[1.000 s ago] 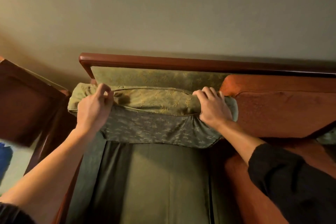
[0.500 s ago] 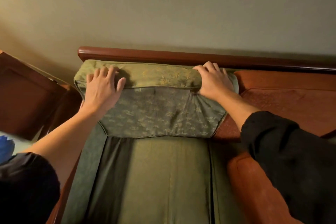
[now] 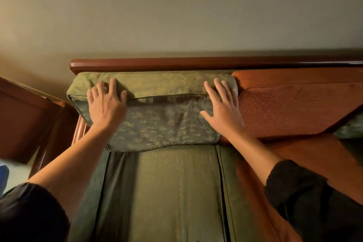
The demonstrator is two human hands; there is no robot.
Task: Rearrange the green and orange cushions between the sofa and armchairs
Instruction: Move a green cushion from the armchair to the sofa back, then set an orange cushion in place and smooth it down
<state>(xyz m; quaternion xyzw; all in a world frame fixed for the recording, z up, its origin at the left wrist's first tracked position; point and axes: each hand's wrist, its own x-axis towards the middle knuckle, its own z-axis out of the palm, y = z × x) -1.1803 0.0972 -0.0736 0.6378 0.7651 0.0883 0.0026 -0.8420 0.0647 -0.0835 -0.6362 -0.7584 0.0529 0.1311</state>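
A green patterned back cushion (image 3: 161, 122) stands upright against the sofa's wooden back rail (image 3: 196, 64), above a green seat cushion (image 3: 167, 192). My left hand (image 3: 106, 106) lies flat on the cushion's upper left, fingers spread over its top edge. My right hand (image 3: 222, 108) presses flat on its upper right with straight fingers. To the right, an orange back cushion (image 3: 290, 108) leans on the same rail, and an orange seat cushion (image 3: 306, 163) lies below it.
A dark wooden armchair frame (image 3: 23, 120) stands at the left, close to the sofa's arm. A plain wall (image 3: 176, 10) rises behind the rail. A bit of green fabric (image 3: 351, 127) shows at the far right edge. Pale floor and something blue show at the lower left.
The green back cushion went from being gripped and held off the backrest to standing against the rail. Both hands let go of its top edge and now lie flat on its face.
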